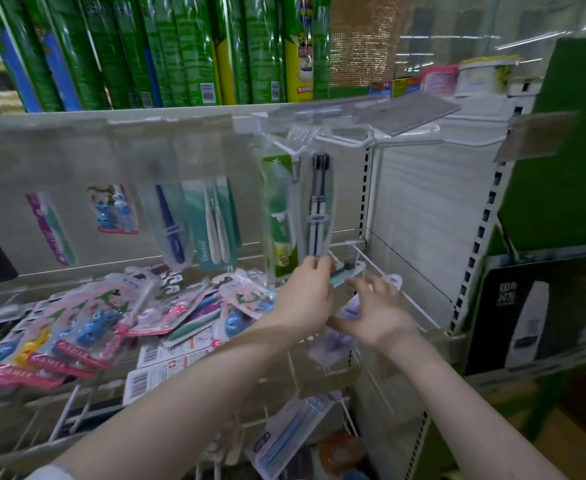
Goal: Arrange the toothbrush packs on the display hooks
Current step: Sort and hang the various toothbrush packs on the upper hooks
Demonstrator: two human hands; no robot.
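Likely light, stiff and slippery, the toothbrush pack [340, 277] sits by the hook [371, 263] at the shelf's right end. The left hand [307, 296] pinches it and the right hand [379, 311], fingers spread, steadies it. Best gripped near its hang-hole.

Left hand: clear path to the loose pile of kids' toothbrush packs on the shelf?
Probably yes. The pile lies open just left of the left hand, nothing between them. But that hand seems to grip a teal toothbrush pack, so it must let go first.
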